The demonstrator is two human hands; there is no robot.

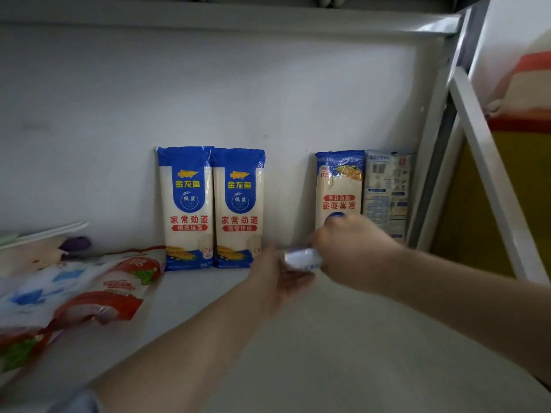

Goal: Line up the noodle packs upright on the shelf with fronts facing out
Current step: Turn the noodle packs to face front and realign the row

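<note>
Two blue-and-white noodle packs (pixel 188 208) (pixel 239 208) stand upright side by side against the back wall, fronts out. To their right, past a gap, a third noodle pack (pixel 340 186) stands upside down with its front out. A fourth noodle pack (pixel 387 192) beside it shows its printed back. My right hand (pixel 354 248) is closed over the lower part of the upside-down pack. A blurred white-and-blue end (pixel 302 257) sticks out to the left of that hand. My left hand (pixel 280 278) is cupped open just under that end, fingers apart.
Red-and-white and blue-and-white bags (pixel 89 290) lie flat on the white shelf (pixel 328 353) at the left, with a white plate (pixel 44 234) behind them. A metal upright (pixel 432 162) and a slanted white bar (pixel 489 174) close off the right side. Another shelf board (pixel 226 25) runs overhead.
</note>
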